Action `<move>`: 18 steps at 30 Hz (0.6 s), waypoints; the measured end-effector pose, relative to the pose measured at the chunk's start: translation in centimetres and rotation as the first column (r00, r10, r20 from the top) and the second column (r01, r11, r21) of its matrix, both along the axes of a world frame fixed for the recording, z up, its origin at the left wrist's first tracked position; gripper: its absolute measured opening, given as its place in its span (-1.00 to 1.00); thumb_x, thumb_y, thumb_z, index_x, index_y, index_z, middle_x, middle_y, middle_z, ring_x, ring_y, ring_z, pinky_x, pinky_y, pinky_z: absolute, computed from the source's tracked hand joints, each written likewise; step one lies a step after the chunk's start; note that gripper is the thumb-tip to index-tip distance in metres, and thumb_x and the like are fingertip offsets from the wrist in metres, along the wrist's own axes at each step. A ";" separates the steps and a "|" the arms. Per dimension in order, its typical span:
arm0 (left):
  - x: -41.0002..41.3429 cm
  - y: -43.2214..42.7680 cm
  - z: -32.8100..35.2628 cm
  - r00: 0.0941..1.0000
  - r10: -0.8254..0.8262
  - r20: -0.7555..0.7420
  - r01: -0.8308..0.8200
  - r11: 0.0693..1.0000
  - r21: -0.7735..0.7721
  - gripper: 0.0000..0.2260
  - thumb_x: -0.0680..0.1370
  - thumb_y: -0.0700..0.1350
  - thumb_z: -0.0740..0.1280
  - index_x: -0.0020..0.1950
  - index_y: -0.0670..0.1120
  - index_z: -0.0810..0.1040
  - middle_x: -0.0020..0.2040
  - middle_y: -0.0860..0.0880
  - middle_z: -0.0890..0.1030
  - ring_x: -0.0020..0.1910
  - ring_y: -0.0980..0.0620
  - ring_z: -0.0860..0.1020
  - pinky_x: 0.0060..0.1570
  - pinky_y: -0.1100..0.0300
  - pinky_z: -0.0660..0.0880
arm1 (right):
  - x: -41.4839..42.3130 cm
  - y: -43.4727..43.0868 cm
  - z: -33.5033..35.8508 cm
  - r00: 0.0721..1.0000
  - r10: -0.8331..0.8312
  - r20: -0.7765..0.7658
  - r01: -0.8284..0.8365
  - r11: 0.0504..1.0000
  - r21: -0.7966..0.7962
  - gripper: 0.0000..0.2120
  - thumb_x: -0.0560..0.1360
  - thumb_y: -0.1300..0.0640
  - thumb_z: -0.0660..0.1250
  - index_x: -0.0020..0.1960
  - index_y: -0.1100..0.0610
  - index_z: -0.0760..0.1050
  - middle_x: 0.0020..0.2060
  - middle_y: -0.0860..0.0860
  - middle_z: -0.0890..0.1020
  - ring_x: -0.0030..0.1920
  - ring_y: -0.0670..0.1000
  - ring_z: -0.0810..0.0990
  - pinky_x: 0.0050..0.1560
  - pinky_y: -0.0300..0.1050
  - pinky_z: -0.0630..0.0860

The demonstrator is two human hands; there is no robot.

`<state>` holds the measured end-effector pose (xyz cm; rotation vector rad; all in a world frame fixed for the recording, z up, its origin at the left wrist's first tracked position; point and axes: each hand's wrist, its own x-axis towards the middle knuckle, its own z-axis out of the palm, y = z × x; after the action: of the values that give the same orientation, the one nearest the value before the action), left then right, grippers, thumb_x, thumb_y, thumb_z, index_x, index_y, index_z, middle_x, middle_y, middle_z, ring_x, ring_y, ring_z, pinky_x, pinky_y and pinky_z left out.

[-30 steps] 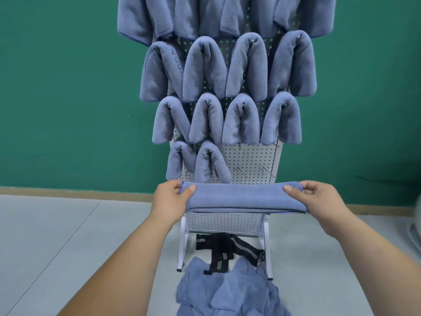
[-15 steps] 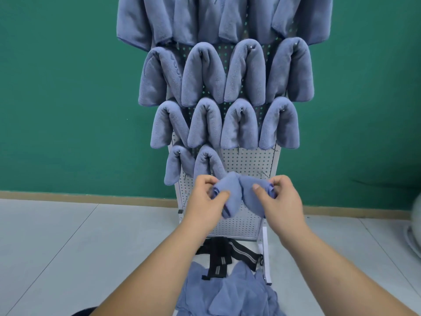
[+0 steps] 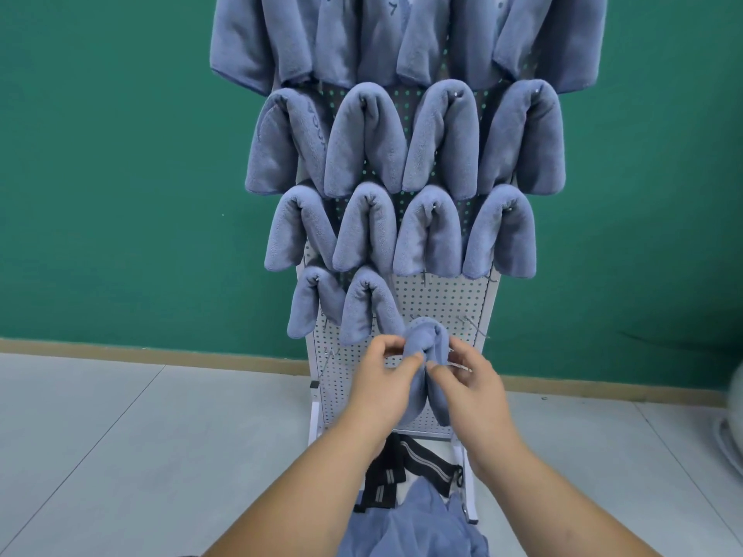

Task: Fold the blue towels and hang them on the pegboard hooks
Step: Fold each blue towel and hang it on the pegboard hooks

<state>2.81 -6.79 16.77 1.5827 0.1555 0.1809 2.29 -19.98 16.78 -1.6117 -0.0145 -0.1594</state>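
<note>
A folded blue towel (image 3: 427, 339) is bent into an arch against the white pegboard (image 3: 442, 299), in the third place of the lowest filled row. My left hand (image 3: 384, 381) pinches its left half and my right hand (image 3: 470, 385) pinches its right half, thumbs meeting at the middle. Several folded blue towels (image 3: 364, 235) hang in rows on the hooks above. A bare hook (image 3: 474, 327) sticks out just right of the held towel. Whether the towel sits on a hook is hidden by it.
A heap of loose blue towels (image 3: 418, 524) lies at the pegboard's foot, beside a black strap (image 3: 406, 464). The board's white legs (image 3: 468, 484) stand on a pale grey floor before a green wall. Another bare hook (image 3: 327, 355) shows at lower left. A white object (image 3: 731, 428) sits at the right edge.
One second ago I held the towel stretched flat between both hands. I brought its ends together, bent it into an arch and raised it to the pegboard beside the second hung towel.
</note>
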 end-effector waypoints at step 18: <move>4.5 1.1 4.3 0.824 0.148 0.547 -0.441 0.774 0.455 -0.76 0.67 0.10 0.34 0.29 0.09 0.64 0.09 0.15 0.69 0.10 0.14 0.60 0.13 0.20 0.49 | 4.7 0.0 4.6 0.868 -0.185 0.461 0.378 0.847 -0.373 -0.78 0.68 0.09 0.27 0.26 -0.15 0.54 -0.12 -0.16 0.68 -0.14 -0.04 0.60 -0.10 -0.06 0.49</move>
<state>7.33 -5.73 21.02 2.0439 -0.0469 0.9574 7.03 -19.99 21.42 -2.0172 -0.1428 -0.7823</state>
